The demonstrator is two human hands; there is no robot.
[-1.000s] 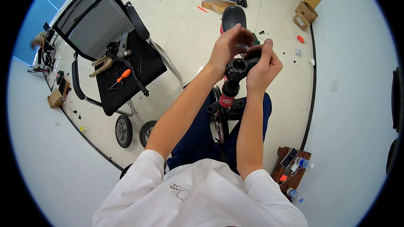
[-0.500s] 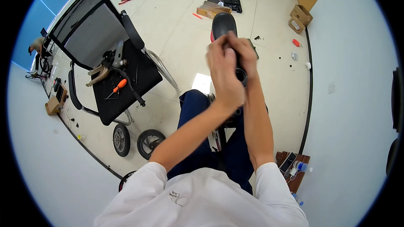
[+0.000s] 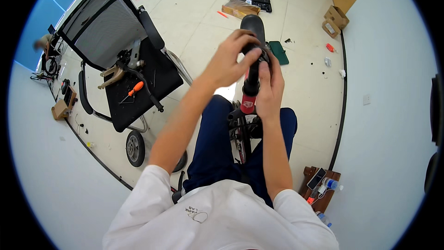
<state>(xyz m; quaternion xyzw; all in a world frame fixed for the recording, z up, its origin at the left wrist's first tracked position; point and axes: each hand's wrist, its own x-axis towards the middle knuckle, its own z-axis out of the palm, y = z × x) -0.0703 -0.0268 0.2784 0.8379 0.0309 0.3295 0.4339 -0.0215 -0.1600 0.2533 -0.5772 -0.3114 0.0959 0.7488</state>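
A black bicycle saddle [image 3: 252, 22] sits on a black seat post [image 3: 251, 82], which runs down into a red frame tube [image 3: 248, 104] between my knees. My left hand [image 3: 229, 60] reaches in from the left, its fingers curled over the near part of the saddle and its thumb pointing at the clamp area. Around the right side of the same part closes my right hand [image 3: 270, 88], thumb towards me. What the fingertips press on beneath the saddle is hidden. Lower down, the bike frame [image 3: 243, 139] shows between my legs.
At left stands a black mesh chair [image 3: 134, 97] bearing bike parts and an orange screwdriver [image 3: 135, 88]. A loose wheel [image 3: 135, 148] stands beside it. Ahead lie a green case [image 3: 278, 53] and an open toolbox [image 3: 261, 2]. A low wooden stool [image 3: 329, 196] holds a phone and bottle at right.
My hands were clasped together around the post below the saddle. They have parted; the left has moved leftward, and the seat post and red tube now show. My view has shifted slightly.
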